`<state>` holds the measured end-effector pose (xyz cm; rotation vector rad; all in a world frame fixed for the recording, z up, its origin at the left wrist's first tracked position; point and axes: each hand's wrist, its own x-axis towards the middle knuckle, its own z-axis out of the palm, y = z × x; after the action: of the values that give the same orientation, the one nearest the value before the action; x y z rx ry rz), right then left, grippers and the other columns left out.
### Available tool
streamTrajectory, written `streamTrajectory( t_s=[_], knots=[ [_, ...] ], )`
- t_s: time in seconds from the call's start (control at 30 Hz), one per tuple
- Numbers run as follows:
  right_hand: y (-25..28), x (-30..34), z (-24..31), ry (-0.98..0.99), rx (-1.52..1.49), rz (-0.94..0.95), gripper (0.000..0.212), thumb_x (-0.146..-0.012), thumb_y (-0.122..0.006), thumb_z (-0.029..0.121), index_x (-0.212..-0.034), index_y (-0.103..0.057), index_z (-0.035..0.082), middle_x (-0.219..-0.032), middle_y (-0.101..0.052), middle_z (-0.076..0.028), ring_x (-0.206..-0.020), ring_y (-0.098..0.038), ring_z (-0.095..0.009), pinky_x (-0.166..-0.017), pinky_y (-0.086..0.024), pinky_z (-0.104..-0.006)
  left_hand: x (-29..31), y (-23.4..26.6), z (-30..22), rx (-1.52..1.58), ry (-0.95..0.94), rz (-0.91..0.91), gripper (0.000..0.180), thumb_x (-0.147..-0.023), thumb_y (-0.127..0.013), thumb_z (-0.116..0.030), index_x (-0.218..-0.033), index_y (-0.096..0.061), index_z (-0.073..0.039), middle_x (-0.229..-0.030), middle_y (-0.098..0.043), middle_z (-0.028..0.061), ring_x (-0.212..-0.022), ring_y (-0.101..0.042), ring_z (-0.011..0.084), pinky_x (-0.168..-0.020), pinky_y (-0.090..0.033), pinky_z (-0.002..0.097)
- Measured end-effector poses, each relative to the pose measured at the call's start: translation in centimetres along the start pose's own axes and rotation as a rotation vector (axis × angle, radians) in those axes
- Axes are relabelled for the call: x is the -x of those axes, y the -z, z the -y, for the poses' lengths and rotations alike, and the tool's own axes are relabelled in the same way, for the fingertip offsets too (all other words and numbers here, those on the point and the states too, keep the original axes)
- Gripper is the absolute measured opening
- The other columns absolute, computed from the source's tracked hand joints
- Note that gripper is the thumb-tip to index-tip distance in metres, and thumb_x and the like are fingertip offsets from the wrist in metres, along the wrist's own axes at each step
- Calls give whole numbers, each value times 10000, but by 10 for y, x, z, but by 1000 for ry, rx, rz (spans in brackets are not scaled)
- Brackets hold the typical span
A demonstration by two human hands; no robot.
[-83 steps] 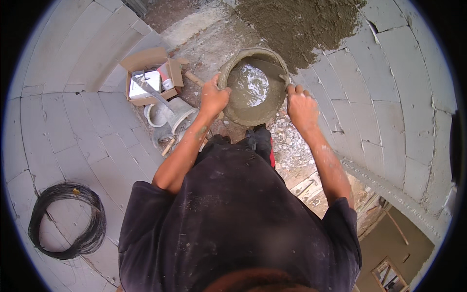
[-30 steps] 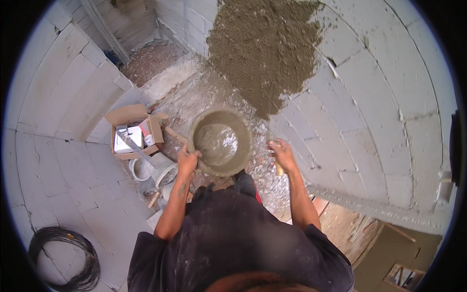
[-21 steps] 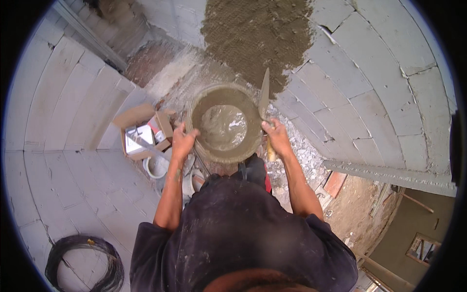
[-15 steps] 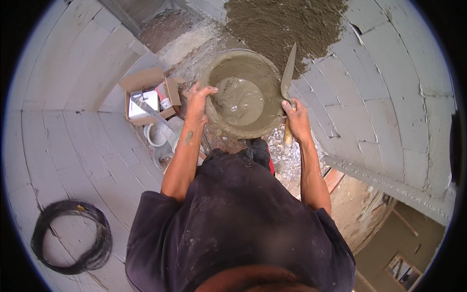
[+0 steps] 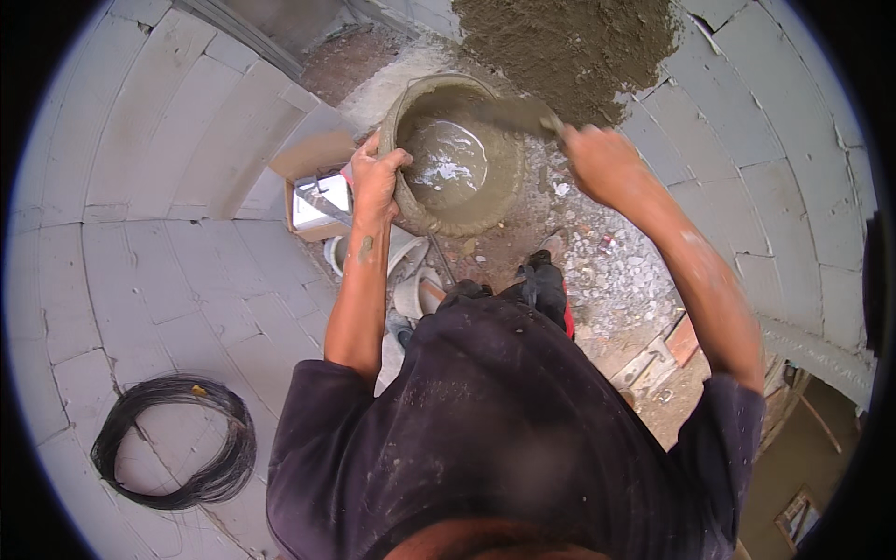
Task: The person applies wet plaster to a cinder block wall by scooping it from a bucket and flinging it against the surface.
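Note:
A round bucket point(image 5: 411, 201) coated in grey mortar hangs in front of me, its mouth facing up toward me. Wet mortar point(image 5: 449, 164) with a shiny surface lies inside it. My left hand point(image 5: 375, 182) is closed on the bucket's left rim, the thumb over the edge. At the far right of the rim, my right hand point(image 5: 607, 166) is wrapped round the handle of a trowel. The trowel's blade point(image 5: 511, 114) reaches leftward over the bucket's mouth, blurred by motion. The grip itself is hidden in my fist.
Grey block walls rise at both sides, with wet mortar plaster point(image 5: 569, 47) on the far right one. To the left are an open cardboard box point(image 5: 303, 159) and a coil of black wire point(image 5: 177, 439). Rubble point(image 5: 616, 271) covers the floor by my feet.
My right hand has come off the bucket's right side and lifted outward. The trowel has swung from pointing away to lying over the bucket. The bucket has shifted slightly left and tilted.

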<state>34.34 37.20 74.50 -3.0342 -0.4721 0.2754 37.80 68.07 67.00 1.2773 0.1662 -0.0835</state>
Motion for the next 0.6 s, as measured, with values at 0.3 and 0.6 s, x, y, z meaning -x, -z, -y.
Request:
streamTrajectory(
  t_s=[0.3, 0.6],
  knots=[
    [-9, -13, 102, 420, 296, -96, 238, -832, -624, 71, -1044, -653, -35, -889, -691, -167, -835, -709, -252, -659, -584, -334, 31, 23, -22, 122, -27, -50, 500, -672, -553, 113, -1169, -609, 103, -989, -689, 141, -796, -673, 218, -729, -567, 328],
    [-30, -14, 128, 493, 267, -221, 102, -753, -678, 98, -793, -713, 11, -835, -690, -143, -782, -706, -252, -628, -582, -343, 31, 37, -25, 108, -16, -30, 533, -688, -553, 98, -1219, -595, 83, -1021, -680, 121, -812, -658, 185, -740, -556, 307]
  ],
)
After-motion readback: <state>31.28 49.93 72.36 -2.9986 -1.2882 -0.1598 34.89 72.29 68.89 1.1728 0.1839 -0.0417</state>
